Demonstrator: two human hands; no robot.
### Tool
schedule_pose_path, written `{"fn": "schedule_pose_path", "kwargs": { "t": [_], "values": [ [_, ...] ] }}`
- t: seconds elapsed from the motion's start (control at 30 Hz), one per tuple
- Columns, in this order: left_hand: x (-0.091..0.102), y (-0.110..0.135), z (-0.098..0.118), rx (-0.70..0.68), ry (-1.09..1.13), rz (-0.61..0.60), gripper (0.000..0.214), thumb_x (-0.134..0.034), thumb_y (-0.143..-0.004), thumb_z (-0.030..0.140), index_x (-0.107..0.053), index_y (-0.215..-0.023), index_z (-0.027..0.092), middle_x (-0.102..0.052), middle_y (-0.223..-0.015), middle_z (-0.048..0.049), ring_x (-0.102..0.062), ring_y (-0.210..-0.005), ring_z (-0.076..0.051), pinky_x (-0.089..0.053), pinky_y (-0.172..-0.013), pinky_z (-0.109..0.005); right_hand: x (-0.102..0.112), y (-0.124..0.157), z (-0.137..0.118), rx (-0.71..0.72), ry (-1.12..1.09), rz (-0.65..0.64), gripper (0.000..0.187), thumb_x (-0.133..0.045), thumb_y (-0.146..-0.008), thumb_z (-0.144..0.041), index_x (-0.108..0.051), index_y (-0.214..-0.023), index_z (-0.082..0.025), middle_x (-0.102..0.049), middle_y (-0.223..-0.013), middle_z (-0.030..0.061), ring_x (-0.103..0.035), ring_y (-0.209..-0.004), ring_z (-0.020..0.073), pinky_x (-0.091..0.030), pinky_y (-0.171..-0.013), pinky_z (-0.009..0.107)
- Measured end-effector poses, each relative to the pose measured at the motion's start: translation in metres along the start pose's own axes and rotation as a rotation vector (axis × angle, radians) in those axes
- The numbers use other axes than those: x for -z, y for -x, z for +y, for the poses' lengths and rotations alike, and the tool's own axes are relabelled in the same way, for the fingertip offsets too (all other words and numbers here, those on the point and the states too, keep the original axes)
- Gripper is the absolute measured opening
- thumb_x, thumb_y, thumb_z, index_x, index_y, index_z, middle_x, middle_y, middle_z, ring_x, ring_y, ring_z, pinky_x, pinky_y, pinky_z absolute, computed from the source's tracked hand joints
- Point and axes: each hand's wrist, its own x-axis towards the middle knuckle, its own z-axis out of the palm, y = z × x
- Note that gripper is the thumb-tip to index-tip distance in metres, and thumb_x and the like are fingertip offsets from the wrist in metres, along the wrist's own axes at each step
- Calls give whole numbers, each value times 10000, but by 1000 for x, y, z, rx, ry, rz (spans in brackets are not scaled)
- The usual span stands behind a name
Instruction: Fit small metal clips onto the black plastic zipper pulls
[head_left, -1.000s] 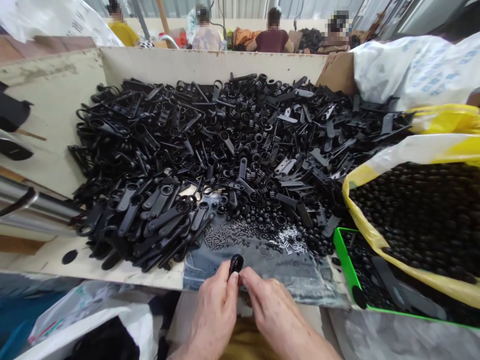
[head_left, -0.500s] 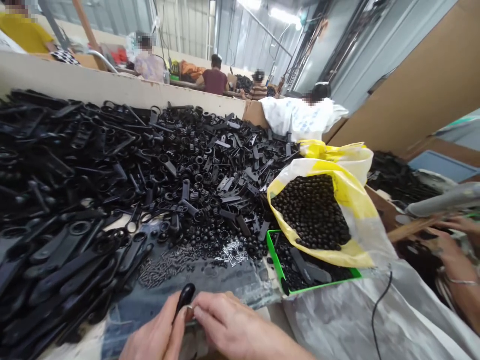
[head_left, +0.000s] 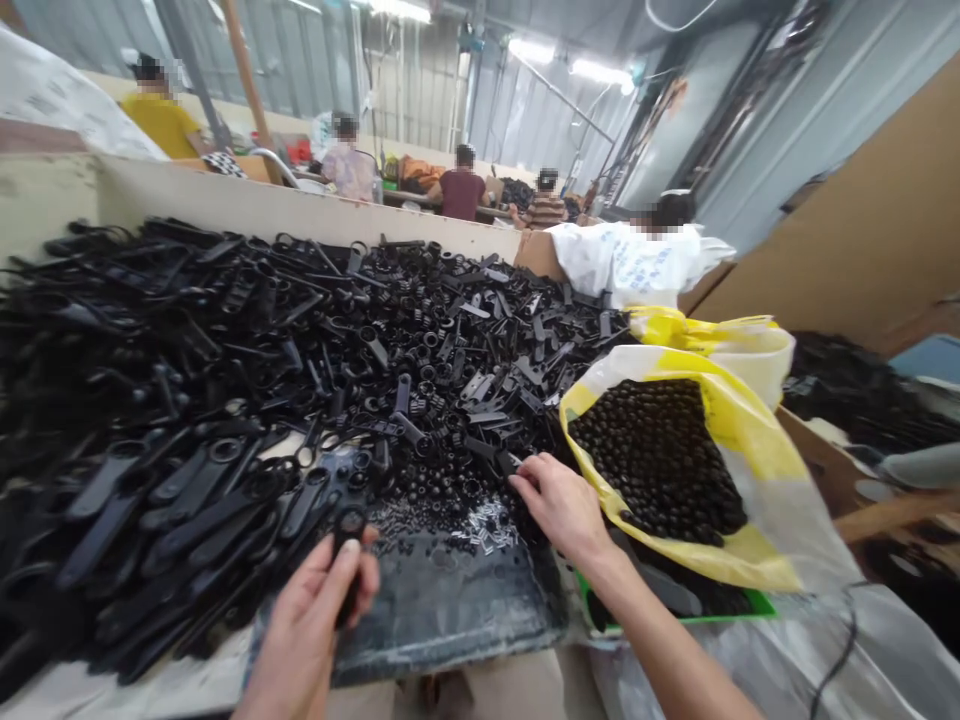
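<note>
My left hand (head_left: 319,615) is closed around a long black plastic handle piece (head_left: 348,545), held upright near the front edge of the bench. My right hand (head_left: 559,505) has reached forward to the pile of black plastic parts (head_left: 300,340); its fingertips pinch a small flat black part (head_left: 508,466) at the pile's near right edge. Between the hands lies a dark cloth mat (head_left: 450,600) with small metal pins (head_left: 491,520) scattered on it.
A yellow bag of black beads (head_left: 660,460) sits at the right, over a green tray (head_left: 675,600). A white board (head_left: 300,212) walls the back of the bench. Several people sit beyond it; one person in white is at the right.
My hands were together on the black piece. Now the right hand has let go and reached forward into the pile. The view has swung back left a little.
</note>
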Motion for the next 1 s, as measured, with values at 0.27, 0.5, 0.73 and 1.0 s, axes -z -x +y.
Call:
{"fn": "schedule_pose_path", "kwargs": {
  "t": [0.27, 0.5, 0.73, 1.0],
  "values": [
    [-5, 6, 0, 111, 203, -74, 525, -821, -770, 482, -736, -1199, 192, -788, -1008, -77, -658, -948, -226, -473, -807, -310, 6, 35, -23, -44, -725, -186, 485, -661, -863, -670, -681, -725, -206, -597, -651, 2, -543, -602, 172, -448, -551, 258],
    [-2, 10, -7, 206, 381, -220, 418, -734, -826, 358, -765, -1215, 210, -797, -1070, -84, -695, -1078, -271, -497, -983, -386, -56, 80, -102, -90, -1177, -459, 588, -720, -797, -749, -775, -832, -165, -680, -717, 39, -606, -684, 193, -508, -668, 283],
    [5, 11, -18, 171, 371, -180, 453, -784, -800, 416, -775, -1211, 225, -774, -1259, -85, -569, -1368, -309, -398, -1185, -444, -66, 81, -107, -107, -1174, -418, 560, -706, -829, -729, -785, -810, -176, -756, -808, 95, -712, -937, 308, -567, -824, 357],
    [-1, 22, -22, 129, 168, -41, 515, -760, -851, 483, -717, -1290, 219, -656, -1471, -118, -428, -1506, -319, -273, -1273, -489, -51, 82, -112, -39, -1062, -377, 561, -690, -859, -714, -794, -786, -168, -701, -743, 54, -680, -805, 252, -559, -807, 333]
  ]
}}
